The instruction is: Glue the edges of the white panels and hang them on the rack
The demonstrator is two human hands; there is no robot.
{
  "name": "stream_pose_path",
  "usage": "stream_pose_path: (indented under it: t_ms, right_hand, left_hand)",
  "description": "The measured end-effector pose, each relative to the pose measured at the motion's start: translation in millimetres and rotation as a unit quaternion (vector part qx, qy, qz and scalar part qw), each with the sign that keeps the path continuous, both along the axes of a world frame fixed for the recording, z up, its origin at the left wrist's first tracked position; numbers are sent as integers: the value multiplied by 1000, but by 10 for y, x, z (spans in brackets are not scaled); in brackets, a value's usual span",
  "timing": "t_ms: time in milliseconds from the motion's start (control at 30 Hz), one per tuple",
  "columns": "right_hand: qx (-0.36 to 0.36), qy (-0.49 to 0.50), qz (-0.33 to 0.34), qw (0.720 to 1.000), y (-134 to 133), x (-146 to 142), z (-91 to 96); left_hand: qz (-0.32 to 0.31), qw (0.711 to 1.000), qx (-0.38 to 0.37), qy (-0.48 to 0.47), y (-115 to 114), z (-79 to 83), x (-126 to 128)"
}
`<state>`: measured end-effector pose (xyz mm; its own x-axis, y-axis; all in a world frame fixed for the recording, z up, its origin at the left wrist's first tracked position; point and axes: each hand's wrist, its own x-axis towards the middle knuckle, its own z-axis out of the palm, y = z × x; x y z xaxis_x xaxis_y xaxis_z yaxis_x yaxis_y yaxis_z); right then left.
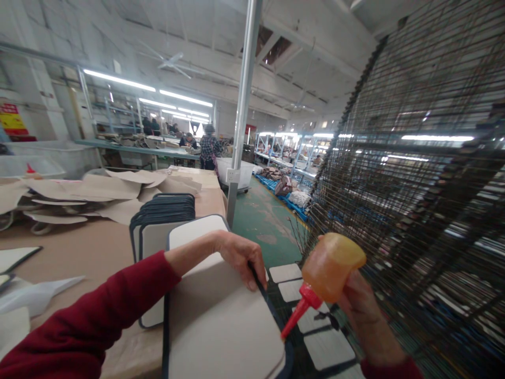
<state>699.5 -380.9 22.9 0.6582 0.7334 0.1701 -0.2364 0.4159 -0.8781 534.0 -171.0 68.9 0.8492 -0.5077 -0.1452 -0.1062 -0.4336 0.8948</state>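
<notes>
My left hand (241, 257), in a red sleeve, rests on the far right edge of a white panel with a dark border (221, 321); its fingers curl over that edge. My right hand (363, 310) grips an orange squeeze bottle (330, 267) held upside down. The bottle's red nozzle (295, 316) points down-left, with its tip at the panel's right edge. A stack of similar dark-edged panels (163, 216) stands behind the left arm on the brown table (90, 252).
A wire rack (414, 184) holding several panels fills the right side. A metal pole (241, 121) rises behind the table. Tan cut sheets (102, 189) are piled at the back left. People work at distant benches (209, 150). Green floor lies beyond.
</notes>
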Motion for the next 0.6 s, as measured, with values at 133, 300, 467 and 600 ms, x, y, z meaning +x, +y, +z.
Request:
stream_pose_path:
  t_ms: [133,300,467,600]
  right_hand:
    - [-1,-7,-14,1000,6,1,-7]
    - [-2,2,-37,999,5,-26,6]
    - [21,-13,-58,998,-3,-20,-27]
    - [33,-15,-74,997,-30,12,-81]
  left_hand:
    - [2,1000,-1,4,22,-2,-29]
    - [14,1000,3,-13,35,41,-79]
    - [27,999,19,-31,69,77,-129]
    - [40,998,36,-31,110,104,-176]
